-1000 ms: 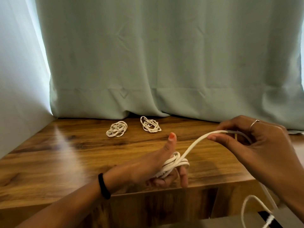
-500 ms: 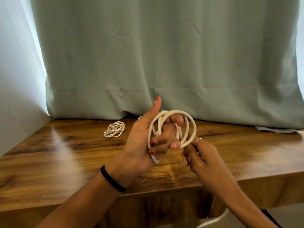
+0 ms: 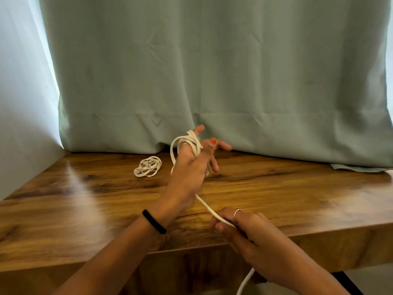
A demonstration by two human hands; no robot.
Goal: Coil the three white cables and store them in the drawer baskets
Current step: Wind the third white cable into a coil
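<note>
My left hand (image 3: 189,167) is raised over the middle of the wooden table (image 3: 85,201), fingers spread, with several loops of a white cable (image 3: 192,141) wound around its thumb and fingers. From the loops one strand runs down toward me into my right hand (image 3: 240,226), which pinches it near the table's front edge. The cable's tail hangs below the edge at the bottom. A second white cable (image 3: 147,167), coiled, lies on the table to the left of my left hand. No third cable shows.
A pale green curtain (image 3: 212,81) hangs along the table's back edge, with a fold of it lying on the table at far right. A white wall stands on the left. No drawer or baskets are in view.
My left hand turned its back toward me and spread its fingers. My right hand drew back to the table's front edge, pulling the strand taut. The coil at back centre is hidden behind my left hand.
</note>
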